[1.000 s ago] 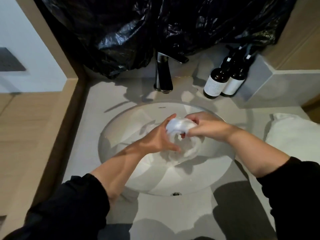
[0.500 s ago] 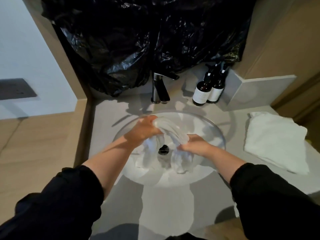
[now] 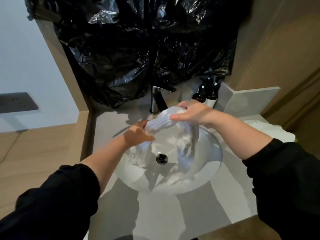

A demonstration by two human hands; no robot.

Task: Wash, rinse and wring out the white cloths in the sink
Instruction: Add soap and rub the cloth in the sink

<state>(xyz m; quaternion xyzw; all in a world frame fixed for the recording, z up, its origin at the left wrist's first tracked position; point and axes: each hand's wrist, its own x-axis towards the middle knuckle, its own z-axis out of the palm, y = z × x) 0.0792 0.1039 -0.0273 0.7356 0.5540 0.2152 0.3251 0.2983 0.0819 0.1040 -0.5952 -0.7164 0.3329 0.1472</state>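
A wet white cloth [image 3: 160,121] is stretched as a thick bunched roll over the round white sink [image 3: 212,163]. My left hand [image 3: 138,133] grips its left end above the basin's left side. My right hand [image 3: 192,112] grips the other end higher up, near the tap. Both loose ends of the cloth hang down into the basin, one on the left, one on the right of the black drain [image 3: 161,158]. No water stream from the tap is visible.
A dark tap [image 3: 155,99] stands behind the basin, with brown pump bottles [image 3: 203,95] to its right. A second white cloth [image 3: 270,129] lies on the grey counter [image 3: 173,215] at the right. Black plastic sheeting [image 3: 138,45] covers the wall above.
My right hand has risen from low in the basin up toward the tap, pulling the cloth out into a roll between both hands. The view has tilted up and back.
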